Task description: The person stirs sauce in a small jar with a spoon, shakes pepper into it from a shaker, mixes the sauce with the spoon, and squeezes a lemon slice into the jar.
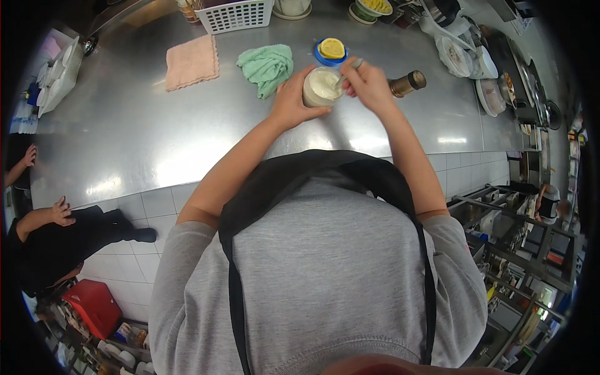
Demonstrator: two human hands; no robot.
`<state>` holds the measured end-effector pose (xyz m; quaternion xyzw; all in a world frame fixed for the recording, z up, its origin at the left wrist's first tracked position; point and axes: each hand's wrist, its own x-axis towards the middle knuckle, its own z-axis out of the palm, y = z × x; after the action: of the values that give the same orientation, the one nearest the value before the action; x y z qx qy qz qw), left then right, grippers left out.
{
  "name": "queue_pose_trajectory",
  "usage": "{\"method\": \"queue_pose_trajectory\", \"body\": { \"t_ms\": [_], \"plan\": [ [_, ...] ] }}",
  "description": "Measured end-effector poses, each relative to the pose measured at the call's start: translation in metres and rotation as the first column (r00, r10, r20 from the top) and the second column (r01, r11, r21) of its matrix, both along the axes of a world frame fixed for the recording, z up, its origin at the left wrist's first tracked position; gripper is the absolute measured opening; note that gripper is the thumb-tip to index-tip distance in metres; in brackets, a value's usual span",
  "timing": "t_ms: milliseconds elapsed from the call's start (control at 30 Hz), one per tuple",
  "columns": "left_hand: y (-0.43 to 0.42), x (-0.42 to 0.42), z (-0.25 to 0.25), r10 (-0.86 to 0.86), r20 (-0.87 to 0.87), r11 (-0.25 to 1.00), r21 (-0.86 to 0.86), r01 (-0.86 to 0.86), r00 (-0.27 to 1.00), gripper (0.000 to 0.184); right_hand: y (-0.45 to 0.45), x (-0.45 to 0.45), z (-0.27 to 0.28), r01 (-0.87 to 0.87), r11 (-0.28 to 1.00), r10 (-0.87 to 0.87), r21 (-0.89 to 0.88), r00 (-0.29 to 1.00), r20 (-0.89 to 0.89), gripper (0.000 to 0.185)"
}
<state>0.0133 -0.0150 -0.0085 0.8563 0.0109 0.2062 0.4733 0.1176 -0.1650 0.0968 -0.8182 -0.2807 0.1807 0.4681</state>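
My left hand is wrapped round a clear jar that holds a creamy white mixture. In my right hand a spoon is pinched by its handle, with its lower end inside the jar. Just behind the jar, a cut lemon half rests on a blue lid. A crumpled green cloth lies to the left of the jar. To the right of my right hand, a brown grinder lies on its side.
The steel table carries a pink cloth, a white basket at the back, bowls and containers at the right. Another person's hands are at the left edge. A red bin stands lower left.
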Motion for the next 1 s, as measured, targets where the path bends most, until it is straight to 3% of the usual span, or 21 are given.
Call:
{"method": "queue_pose_trajectory", "body": {
  "t_ms": [100, 167, 233, 300, 433, 500, 667, 800, 867, 900, 1000],
  "plan": [
    [0.001, 0.000, 0.001, -0.003, -0.020, 1.000, -0.016, 0.003, 1.000, 0.096, 0.003, -0.010, 0.003, -0.030, 1.000, 0.030, -0.006, 0.995, -0.099, 0.021],
    [0.001, -0.001, 0.001, -0.010, -0.026, 1.000, -0.022, 0.010, 1.000, 0.096, 0.000, -0.001, 0.003, 0.052, 0.980, -0.042, 0.190, 0.997, -0.058, 0.022],
    [0.000, 0.000, 0.002, -0.009, -0.009, 1.000, -0.024, 0.009, 1.000, 0.096, 0.001, -0.001, 0.001, 0.072, 0.984, -0.069, 0.160, 0.997, -0.028, 0.024],
    [0.000, 0.000, 0.000, -0.011, -0.008, 1.000, -0.014, 0.010, 1.000, 0.096, 0.003, -0.005, -0.007, 0.008, 0.999, -0.008, -0.032, 1.000, 0.002, 0.024],
    [0.001, -0.001, 0.002, 0.000, -0.010, 1.000, 0.012, 0.000, 1.000, 0.096, -0.006, -0.008, -0.001, -0.034, 0.998, 0.039, 0.050, 0.993, -0.107, 0.027],
    [0.001, -0.001, 0.003, 0.014, -0.016, 0.999, 0.030, -0.013, 1.000, 0.096, -0.012, -0.002, 0.019, -0.048, 0.985, 0.044, 0.169, 0.999, 0.031, 0.025],
    [0.001, 0.000, 0.001, -0.012, -0.027, 1.000, -0.017, 0.012, 1.000, 0.096, -0.007, -0.004, 0.045, -0.029, 0.982, 0.009, 0.187, 0.994, 0.106, 0.021],
    [0.001, 0.000, 0.001, -0.012, -0.032, 1.000, -0.019, 0.011, 0.999, 0.095, -0.001, -0.006, 0.013, -0.077, 0.979, 0.074, 0.191, 0.997, 0.023, 0.022],
    [0.001, 0.000, 0.000, -0.021, -0.026, 0.999, -0.037, 0.020, 0.999, 0.095, -0.001, -0.009, -0.008, -0.116, 0.993, 0.116, 0.034, 0.993, 0.004, 0.021],
    [0.001, 0.000, 0.001, -0.017, -0.033, 0.999, -0.036, 0.015, 0.999, 0.094, -0.001, -0.005, -0.009, -0.118, 0.992, 0.118, 0.036, 0.993, 0.004, 0.021],
    [0.000, -0.001, 0.001, -0.010, -0.029, 1.000, -0.016, 0.010, 1.000, 0.093, -0.005, 0.006, -0.002, -0.167, 0.985, 0.171, -0.039, 0.968, 0.184, 0.021]
  ]
}}
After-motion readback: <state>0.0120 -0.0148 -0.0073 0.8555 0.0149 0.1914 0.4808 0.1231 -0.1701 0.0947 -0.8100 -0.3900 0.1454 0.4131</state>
